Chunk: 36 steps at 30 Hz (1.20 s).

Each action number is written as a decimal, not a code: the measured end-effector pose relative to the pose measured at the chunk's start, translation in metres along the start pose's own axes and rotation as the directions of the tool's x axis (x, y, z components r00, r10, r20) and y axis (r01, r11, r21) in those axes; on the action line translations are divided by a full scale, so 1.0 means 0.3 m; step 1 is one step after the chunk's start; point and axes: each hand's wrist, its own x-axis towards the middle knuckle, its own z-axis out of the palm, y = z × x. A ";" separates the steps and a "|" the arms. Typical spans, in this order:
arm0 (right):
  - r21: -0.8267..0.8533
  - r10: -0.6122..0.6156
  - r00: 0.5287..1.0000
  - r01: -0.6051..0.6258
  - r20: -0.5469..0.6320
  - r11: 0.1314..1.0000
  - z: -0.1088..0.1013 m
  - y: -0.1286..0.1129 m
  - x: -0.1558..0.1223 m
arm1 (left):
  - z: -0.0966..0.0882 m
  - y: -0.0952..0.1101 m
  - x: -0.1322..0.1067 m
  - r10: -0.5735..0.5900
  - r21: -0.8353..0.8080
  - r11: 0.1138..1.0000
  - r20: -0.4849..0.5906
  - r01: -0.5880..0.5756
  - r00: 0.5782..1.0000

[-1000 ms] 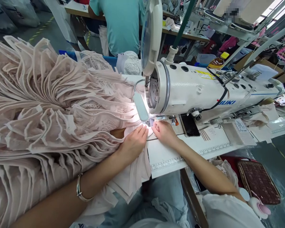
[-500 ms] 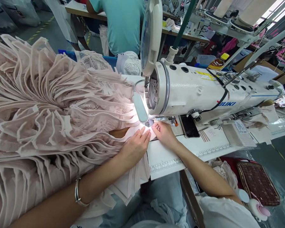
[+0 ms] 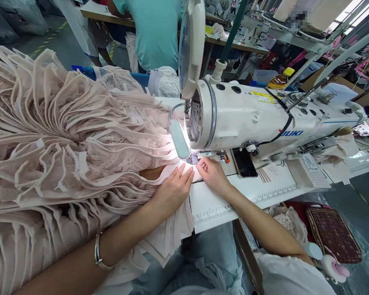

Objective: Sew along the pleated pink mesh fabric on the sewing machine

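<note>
My left hand [image 3: 174, 186] lies flat on a pale pink fabric piece [image 3: 169, 169], fingers stretched out beside the needle area of a white sewing machine [image 3: 233, 116]. Curled at the same piece's right end, my right hand [image 3: 212, 174] has thumb and forefinger pinched on its edge; the exact grip is partly hidden. A small lamp [image 3: 180, 140] lights the spot, and its head covers part of the needle area. To the left spreads a big heap of pale pink fabric pieces with lace [image 3: 49, 135], reaching under my left forearm.
A phone [image 3: 245, 163] lies right of my right hand, by a ruler strip [image 3: 215, 214] along the table edge. A magnifier [image 3: 192, 47] rises above the machine head. Behind sits a person in a teal shirt [image 3: 156, 32]. A yellow-capped bottle [image 3: 279, 80] stands behind the machine.
The view has shifted slightly. Both hands keep nearly the same place at the fabric; a little more of a greyish-purple patch shows near the needle area.
</note>
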 end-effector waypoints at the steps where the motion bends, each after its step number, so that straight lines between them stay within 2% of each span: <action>1: 0.000 0.003 1.000 -0.003 -0.003 1.000 0.000 0.000 -0.002 | -0.001 0.000 -0.001 0.004 0.002 1.000 -0.004 -0.004 1.000; 4: 0.013 -0.003 1.000 0.003 -0.005 1.000 -0.005 0.007 -0.006 | 0.003 -0.002 -0.001 0.016 0.018 1.000 -0.028 -0.016 0.999; 6: 0.029 -0.065 0.998 0.065 -0.009 0.997 -0.015 0.019 -0.011 | 0.010 -0.007 0.002 0.038 0.029 0.999 -0.070 -0.036 0.997; 9: -0.008 -0.281 0.960 0.281 -0.015 0.960 -0.032 0.039 -0.029 | 0.022 -0.012 0.009 0.066 0.006 0.998 -0.150 -0.066 0.987; 12: -0.171 -0.453 0.891 0.451 0.033 0.876 -0.036 0.042 -0.057 | 0.025 -0.010 0.016 0.019 -0.053 0.998 -0.189 -0.029 0.982; 16: -0.449 -0.496 0.859 0.495 0.125 0.744 -0.013 0.024 -0.079 | 0.009 0.002 0.016 -0.162 -0.104 0.984 -0.150 0.147 0.975; 18: -0.499 -0.517 0.841 0.519 0.157 0.694 -0.002 0.021 -0.073 | 0.002 0.012 0.016 -0.165 -0.120 0.981 -0.101 0.152 0.981; 21: -0.481 -0.561 0.807 0.572 0.186 0.664 -0.003 0.035 -0.044 | 0.001 0.027 0.026 -0.097 -0.081 0.993 -0.068 0.091 0.993; 24: -0.464 -0.514 0.825 0.559 0.233 0.687 -0.020 0.053 -0.011 | 0.014 0.035 0.045 -0.039 0.025 0.999 -0.124 0.042 0.992; 27: -0.464 -0.370 0.881 0.471 0.295 0.751 -0.045 0.056 0.011 | 0.031 0.030 0.063 -0.010 0.082 0.996 -0.170 0.024 0.985; 30: -0.442 -0.262 0.905 0.396 0.334 0.805 -0.062 0.050 0.022 | 0.041 0.021 0.073 -0.019 0.086 0.996 -0.192 0.036 0.981; 33: -0.394 -0.247 0.904 0.381 0.350 0.836 -0.070 0.057 0.028 | 0.041 0.015 0.075 0.001 0.096 0.995 -0.229 0.021 0.973; 36: -0.313 -0.295 0.888 0.409 0.353 0.857 -0.074 0.076 0.029 | 0.034 0.015 0.073 0.005 0.093 0.996 -0.231 0.016 0.973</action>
